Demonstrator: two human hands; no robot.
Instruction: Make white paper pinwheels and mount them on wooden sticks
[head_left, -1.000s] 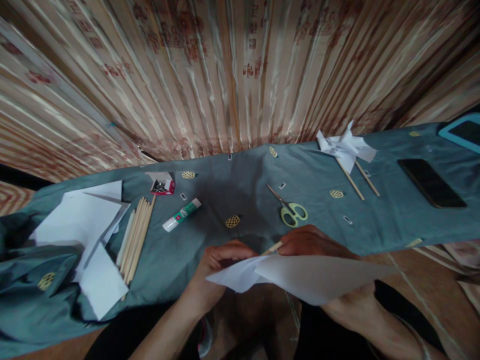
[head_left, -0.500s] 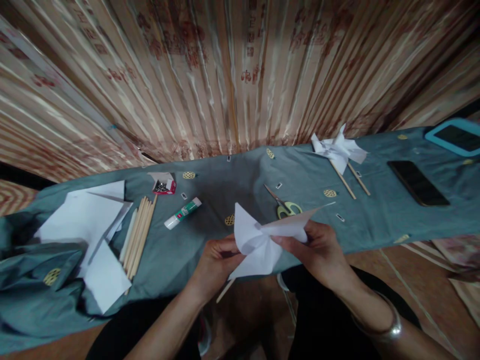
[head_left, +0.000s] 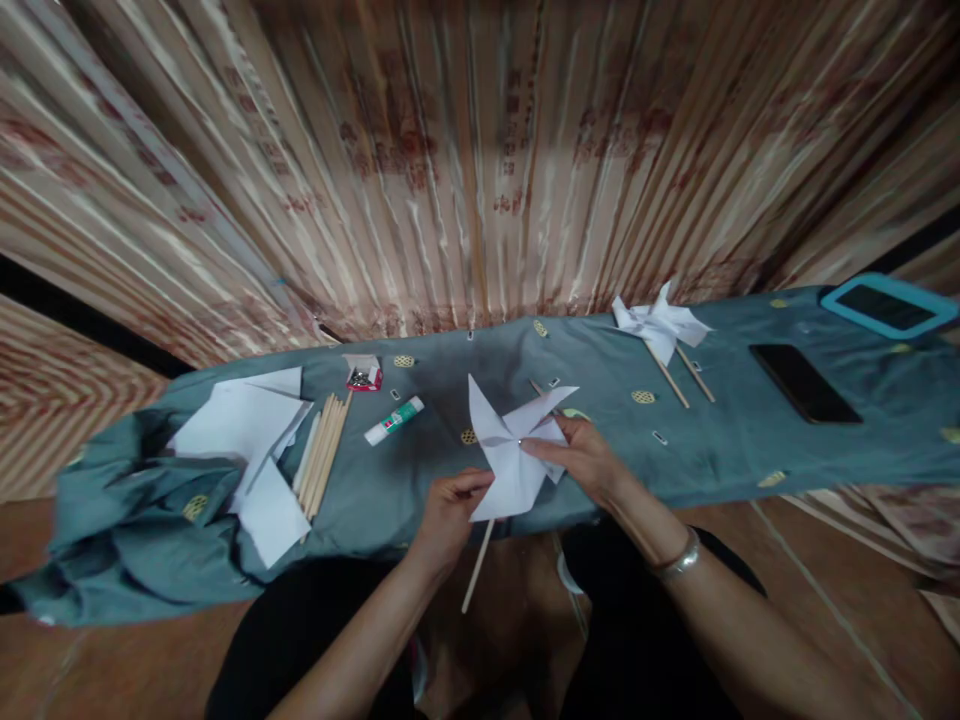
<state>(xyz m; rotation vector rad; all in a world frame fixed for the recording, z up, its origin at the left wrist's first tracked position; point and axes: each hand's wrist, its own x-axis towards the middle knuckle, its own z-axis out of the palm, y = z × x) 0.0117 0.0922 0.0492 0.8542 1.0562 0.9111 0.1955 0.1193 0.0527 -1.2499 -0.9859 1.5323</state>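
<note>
left hand (head_left: 448, 508) pinching wooden stick (head_left: 477, 568) just under the paper pinwheel (head_left: 514, 447) | right hand (head_left: 585, 458) fingertips pressed on pinwheel centre and right blade | pinwheel held upright over near edge of teal cloth (head_left: 720, 450) | glue stick (head_left: 394, 421), stick bundle (head_left: 322, 455), paper sheets (head_left: 240, 430) to the left | finished pinwheels (head_left: 660, 322), phone (head_left: 804, 383) to the right

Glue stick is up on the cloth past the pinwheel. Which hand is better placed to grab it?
Probably the left hand. The glue stick lies on its side of the pinwheel, with bare cloth between. The right hand pinches the pinwheel's centre and would have to cross over the paper.
</note>
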